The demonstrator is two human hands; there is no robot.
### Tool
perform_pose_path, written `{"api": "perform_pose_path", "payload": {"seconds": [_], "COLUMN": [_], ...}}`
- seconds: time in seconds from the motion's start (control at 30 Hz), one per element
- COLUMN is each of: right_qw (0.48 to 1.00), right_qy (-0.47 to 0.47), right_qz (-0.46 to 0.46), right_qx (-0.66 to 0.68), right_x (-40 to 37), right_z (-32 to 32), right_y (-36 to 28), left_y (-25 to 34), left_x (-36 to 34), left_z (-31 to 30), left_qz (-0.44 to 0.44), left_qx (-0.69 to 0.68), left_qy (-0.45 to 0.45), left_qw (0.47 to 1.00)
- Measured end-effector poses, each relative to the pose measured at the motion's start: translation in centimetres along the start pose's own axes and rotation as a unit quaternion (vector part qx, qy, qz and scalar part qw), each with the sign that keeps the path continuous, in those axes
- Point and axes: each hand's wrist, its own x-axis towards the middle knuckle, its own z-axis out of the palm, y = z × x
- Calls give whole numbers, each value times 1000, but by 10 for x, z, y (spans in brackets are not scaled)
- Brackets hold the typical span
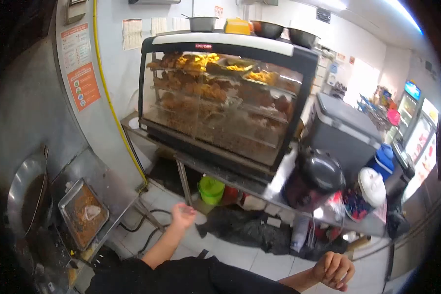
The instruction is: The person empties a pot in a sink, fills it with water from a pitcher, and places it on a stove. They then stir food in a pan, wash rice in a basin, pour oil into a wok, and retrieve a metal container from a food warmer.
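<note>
My left hand (183, 215) is raised over the floor between the counter on the left and the display table. Its fingers are loosely bent and apart, slightly blurred, and nothing shows in them. Low on the right, my right hand (334, 271) has its fingers curled in toward the palm, with no object visible in it. Neither hand touches anything. Ahead stands a glass food warmer (215, 100) with browned fried pieces on several shelves and yellow food on top trays. Beneath it, a lime green bucket (211, 190) is nearest to my left hand.
On the left are a wide metal pan (22, 196) and a crumb-covered tray (85, 215). Pots and bowls (267, 29) sit atop the warmer. To the right stand a black rice cooker (321, 169), a grey cooler box (345, 127) and a white-lidded container (371, 186). Black plastic (250, 229) lies under the table.
</note>
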Motion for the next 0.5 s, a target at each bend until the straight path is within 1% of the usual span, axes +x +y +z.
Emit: {"api": "perform_pose_path", "payload": {"seconds": [0.07, 0.1, 0.13, 0.17, 0.2, 0.23, 0.27, 0.3, 0.33, 0.37, 0.4, 0.43, 0.47, 0.5], "right_qw": [996, 994, 989, 990, 990, 996, 995, 990, 980, 977, 983, 984, 981, 966], "right_qy": [78, 113, 144, 135, 127, 42, -26, -98, -169, -179, -118, -57, 7, 27], "right_qz": [18, 5, 15, 29, 39, 74, 84, 88, 89, 82, 76, 60, 36, -3], "right_qx": [30, 0, -8, -22, -37, -34, -39, -46, -55, -78, -118, -158, -193, -257], "right_x": [31, 44, 53, 60, 66, 69, 70, 73, 74, 75, 74, 75, 77, 79], "right_z": [-33, -48, -59, -67, -75, -90, -105, -120, -132, -136, -136, -134, -134, -140], "right_y": [55, 84, 112, 138, 162, 180, 196, 214, 233, 251, 264, 280, 296, 305], "left_y": [51, 85, 112, 145, 170, 196, 243, 287, 325, 360, 404, 458, 497, 523], "left_x": [23, 26, 25, 38, 39, 45, 72, 99, 117, 137, 166, 205, 241, 262], "left_z": [40, 63, 85, 100, 124, 153, 169, 185, 216, 239, 243, 259, 293, 332], "left_qz": [149, 108, 141, 140, 162, 209, 167, 166, 190, 212, 263, 313, 365, 358], "left_qx": [-72, -115, -127, -166, -188, -206, -243, -234, -243, -250, -225, -196, -165, -177], "left_qy": [28, 45, 38, -4, -21, 14, -2, -79, -102, -123, -136, -159, -188, -194], "left_qw": [986, 986, 981, 976, 968, 956, 956, 955, 946, 937, 928, 916, 897, 896]}}
